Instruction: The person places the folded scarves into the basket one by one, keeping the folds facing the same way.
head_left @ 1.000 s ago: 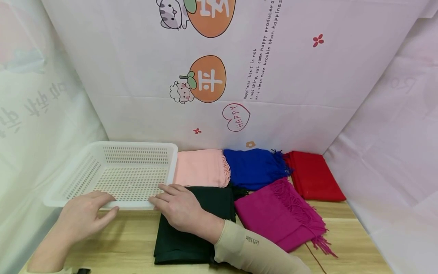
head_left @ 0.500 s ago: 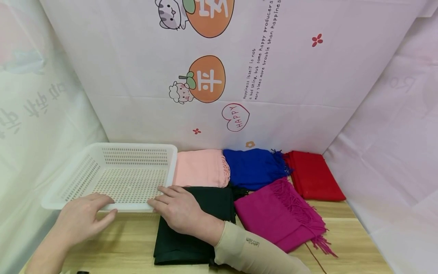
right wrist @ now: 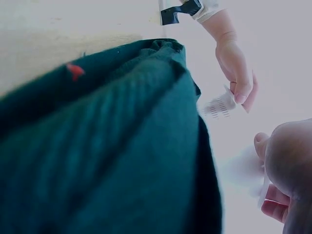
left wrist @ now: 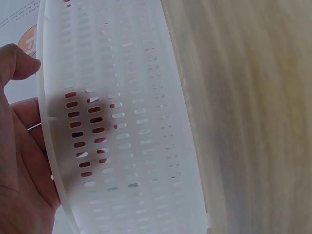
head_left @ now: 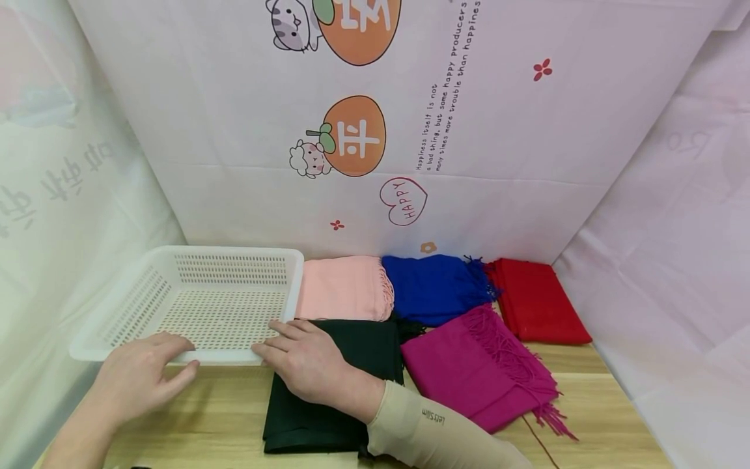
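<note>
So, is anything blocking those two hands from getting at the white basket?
Nothing visible does: the left hand and the right hand already have their fingers over the near rim of the white basket. The dark green cloth lies below the right hand, not between its fingers and the rim.

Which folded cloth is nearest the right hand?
The green cloth: the right hand reaches over it to the basket; the rest lie farther back or right.
</note>
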Available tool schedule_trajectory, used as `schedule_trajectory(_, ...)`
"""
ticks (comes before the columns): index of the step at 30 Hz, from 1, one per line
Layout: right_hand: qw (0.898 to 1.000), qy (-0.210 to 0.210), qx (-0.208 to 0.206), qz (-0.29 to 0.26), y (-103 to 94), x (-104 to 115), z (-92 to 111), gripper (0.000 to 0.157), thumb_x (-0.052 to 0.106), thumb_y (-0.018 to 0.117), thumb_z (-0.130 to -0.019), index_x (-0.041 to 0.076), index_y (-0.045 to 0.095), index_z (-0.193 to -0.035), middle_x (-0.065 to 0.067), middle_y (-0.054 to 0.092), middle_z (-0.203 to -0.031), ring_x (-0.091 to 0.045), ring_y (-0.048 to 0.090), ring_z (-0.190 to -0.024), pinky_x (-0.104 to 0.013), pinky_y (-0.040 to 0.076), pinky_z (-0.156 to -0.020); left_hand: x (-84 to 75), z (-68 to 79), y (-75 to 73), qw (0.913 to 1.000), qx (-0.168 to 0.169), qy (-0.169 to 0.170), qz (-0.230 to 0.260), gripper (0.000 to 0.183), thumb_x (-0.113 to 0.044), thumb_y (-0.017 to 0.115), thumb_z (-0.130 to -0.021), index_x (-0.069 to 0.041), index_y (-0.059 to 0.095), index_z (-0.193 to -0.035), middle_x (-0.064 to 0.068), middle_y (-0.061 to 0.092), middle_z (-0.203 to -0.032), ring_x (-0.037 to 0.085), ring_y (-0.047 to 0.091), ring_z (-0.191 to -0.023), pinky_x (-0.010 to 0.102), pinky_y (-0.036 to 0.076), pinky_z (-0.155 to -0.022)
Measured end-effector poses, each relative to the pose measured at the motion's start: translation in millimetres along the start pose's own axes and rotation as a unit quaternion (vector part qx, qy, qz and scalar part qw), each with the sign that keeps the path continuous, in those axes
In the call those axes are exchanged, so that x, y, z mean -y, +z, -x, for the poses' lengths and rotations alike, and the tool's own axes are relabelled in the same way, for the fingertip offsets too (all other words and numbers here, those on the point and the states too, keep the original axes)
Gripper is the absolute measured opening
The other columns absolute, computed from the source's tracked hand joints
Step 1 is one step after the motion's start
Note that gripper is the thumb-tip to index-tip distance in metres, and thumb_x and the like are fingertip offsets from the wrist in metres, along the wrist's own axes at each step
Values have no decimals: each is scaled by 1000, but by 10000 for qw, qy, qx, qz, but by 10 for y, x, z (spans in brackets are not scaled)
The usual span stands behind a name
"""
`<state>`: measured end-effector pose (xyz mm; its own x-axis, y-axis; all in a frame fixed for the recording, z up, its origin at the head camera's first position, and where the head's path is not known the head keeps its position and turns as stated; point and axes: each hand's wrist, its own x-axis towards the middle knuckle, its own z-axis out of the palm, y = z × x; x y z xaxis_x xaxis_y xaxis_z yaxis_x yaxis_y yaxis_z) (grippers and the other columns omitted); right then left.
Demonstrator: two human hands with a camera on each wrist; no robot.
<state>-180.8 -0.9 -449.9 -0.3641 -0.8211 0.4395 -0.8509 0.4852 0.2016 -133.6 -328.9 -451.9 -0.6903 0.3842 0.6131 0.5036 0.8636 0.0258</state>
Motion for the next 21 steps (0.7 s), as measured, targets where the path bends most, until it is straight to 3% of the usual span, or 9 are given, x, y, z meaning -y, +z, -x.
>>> schedule_trajectory(15, 10000, 14, -26, 30, 38, 6, -22, 37, 36, 56, -118, 28, 71, -151, 12, 74, -143, -14, 57, -149, -33, 44, -121, 25, -11, 22, 9998, -169, 138, 30, 20, -32, 80, -77, -19, 78, -93, -2, 80, -93, 28, 77, -78, 46, 58, -57)
schedule_trajectory(21, 9999, 57, 1, 116, 42, 14, -43, 38, 38, 56, -118, 29, 71, -151, 13, 74, -143, -13, 57, -149, -33, 44, -121, 28, -10, 24, 9999, -123, 42, 35, 21, -31, 80, -77, -18, 78, -94, -1, 80, -95, 30, 78, -81, 48, 59, -59)
